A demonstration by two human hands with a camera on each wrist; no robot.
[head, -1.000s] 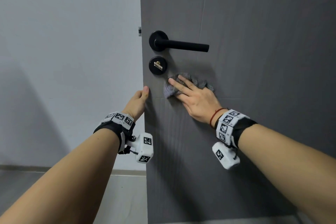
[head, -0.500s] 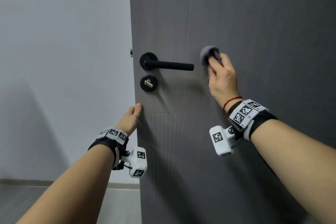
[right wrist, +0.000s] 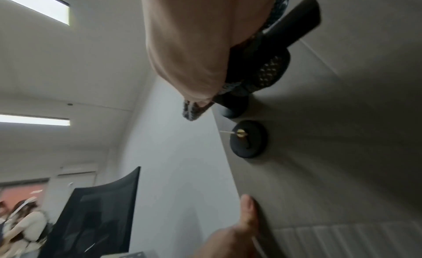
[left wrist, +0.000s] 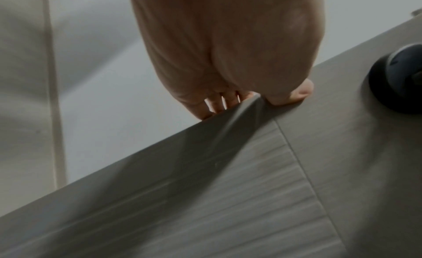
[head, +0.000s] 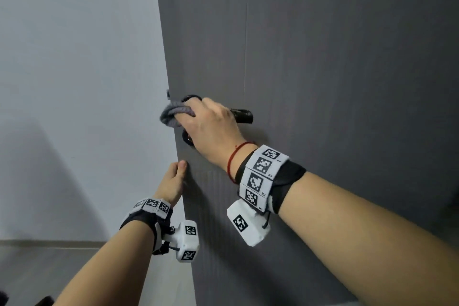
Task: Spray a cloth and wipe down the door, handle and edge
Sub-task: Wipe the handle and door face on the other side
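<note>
My right hand point(head: 211, 122), fingers curled round the bunched cloth point(head: 175, 113), sits on the handle point(head: 242, 115), whose bar runs rightward from it across the door point(head: 323, 82), while my left hand point(head: 173, 181) below pinches the edge point(left wrist: 230, 117).

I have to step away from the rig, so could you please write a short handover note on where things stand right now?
Left hand: grips the door at its edge below the lock, thumb on the face, steadying it.
Right hand: holds the grey cloth bunched over the black handle, at its rose end.
Lock rosette: just below the handle, mostly hidden in the head view.
Done: cloth is on the handle; how much of the face is wiped cannot be told.
Left: finish the handle, then the door edge.
</note>
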